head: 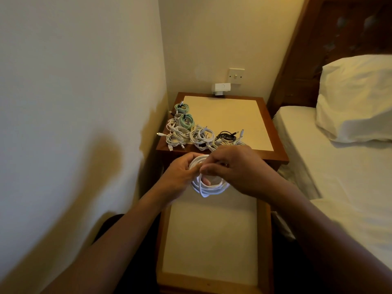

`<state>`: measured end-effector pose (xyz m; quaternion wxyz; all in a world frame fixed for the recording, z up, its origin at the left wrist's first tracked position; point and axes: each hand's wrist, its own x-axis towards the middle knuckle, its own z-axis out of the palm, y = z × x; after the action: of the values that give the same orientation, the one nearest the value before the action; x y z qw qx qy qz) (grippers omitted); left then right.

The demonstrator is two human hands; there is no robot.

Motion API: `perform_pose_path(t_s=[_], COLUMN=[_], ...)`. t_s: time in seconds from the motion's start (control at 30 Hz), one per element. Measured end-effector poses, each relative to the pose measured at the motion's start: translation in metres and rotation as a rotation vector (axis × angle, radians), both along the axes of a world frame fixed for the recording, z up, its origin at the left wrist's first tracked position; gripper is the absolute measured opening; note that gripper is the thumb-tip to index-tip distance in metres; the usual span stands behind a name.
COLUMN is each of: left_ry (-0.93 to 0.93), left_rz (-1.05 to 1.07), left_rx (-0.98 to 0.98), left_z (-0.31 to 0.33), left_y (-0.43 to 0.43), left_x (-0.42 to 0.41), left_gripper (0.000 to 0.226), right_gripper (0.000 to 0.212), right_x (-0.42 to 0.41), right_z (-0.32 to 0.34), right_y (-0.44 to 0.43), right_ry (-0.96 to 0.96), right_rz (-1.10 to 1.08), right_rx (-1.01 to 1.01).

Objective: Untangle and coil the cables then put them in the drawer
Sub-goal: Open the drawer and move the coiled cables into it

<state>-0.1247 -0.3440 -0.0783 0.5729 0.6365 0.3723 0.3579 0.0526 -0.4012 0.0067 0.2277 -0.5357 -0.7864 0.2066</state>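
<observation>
Head view: open drawer (pixel 263 230) nearest. Just above its far end, left hand (pixel 180 174) grips white cable coil (pixel 209 187); right hand (pixel 235 166) fingertips pinch a loop, likely securing the wind before drop-in. Beyond drawer, other cables (pixel 180 134) piled on nightstand (pixel 275 159).

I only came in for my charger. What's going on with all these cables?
A person is coiling a white cable. The left hand and the right hand both grip it just above the open drawer. A pile of cables, white, green and black, lies on the bedside table beyond. The coil in hand has not gone into the drawer yet.
</observation>
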Motion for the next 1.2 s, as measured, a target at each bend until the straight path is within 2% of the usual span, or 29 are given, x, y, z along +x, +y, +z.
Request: perform_pose_path(t_s=[0.03, 0.1, 0.2, 0.37, 0.47, 0.57, 0.63, 0.7, 0.83, 0.9, 0.97, 1.03, 1.1, 1.2], left_ry=[-0.032, -0.100, -0.146, 0.012, 0.022, 0.007, -0.004, 0.004, 0.195, 0.270, 0.252, 0.234, 0.220, 0.208], left_rz=[-0.037, -0.100, -0.194, -0.335, -0.349, -0.281, -0.182, -0.082, -0.020, -0.011, -0.011, 0.018, 0.050, 0.046], left_rx=[-0.073, -0.174, -0.203, -0.145, -0.190, -0.202, -0.209, -0.191, -0.025, 0.016, 0.043, 0.068, 0.074, 0.065], left_z=[0.001, 0.002, 0.006, 0.023, 0.032, 0.032, 0.027, 0.021, 0.008, 0.001, -0.002, -0.005, -0.008, -0.011], left_y=[-0.003, -0.007, -0.009, -0.012, -0.015, -0.019, -0.019, -0.019, -0.022, -0.024, -0.027, -0.029, -0.030, -0.026], left_x=[0.000, -0.002, -0.011, -0.022, -0.024, -0.017, -0.011, -0.007, -0.004, -0.003, 0.000, 0.002, 0.004, 0.002], left_gripper=[0.023, 0.043, 0.059, 0.029, 0.034, 0.039, 0.034, 0.030, 0.020, 0.019, 0.018, 0.019, 0.021, 0.023], right_gripper=[0.013, 0.011, 0.011, 0.018, 0.019, 0.019, 0.020, 0.020, 0.022, 0.027, 0.028, 0.032, 0.025, 0.023], right_x=[0.002, 0.007, 0.019, 0.035, 0.034, 0.026, 0.019, 0.017, 0.022, 0.025, 0.026, 0.022, 0.016, 0.014], right_z=[0.000, -0.003, -0.009, -0.018, -0.033, -0.049, -0.055, -0.057, -0.058, -0.061, -0.065, -0.068, -0.070, -0.077], right_y=[0.002, 0.005, 0.012, 0.019, 0.015, 0.009, 0.005, 0.006, 0.009, 0.007, 0.005, 0.006, 0.008, 0.007], right_ry=[0.035, 0.103, 0.171, 0.073, 0.017, 0.087, 0.250, 0.442, 0.717, 0.864, 0.869, 0.694, 0.554, 0.603], right_rz=[0.009, 0.008, -0.046, 0.014, 0.001, -0.123, -0.175, -0.194, -0.268, -0.234, -0.148, -0.125, -0.176, -0.224], right_rx=[0.033, 0.108, 0.191, 0.191, 0.250, 0.295, 0.142, -0.119, -0.545, -0.703, -0.752, -0.713, -0.610, -0.574])
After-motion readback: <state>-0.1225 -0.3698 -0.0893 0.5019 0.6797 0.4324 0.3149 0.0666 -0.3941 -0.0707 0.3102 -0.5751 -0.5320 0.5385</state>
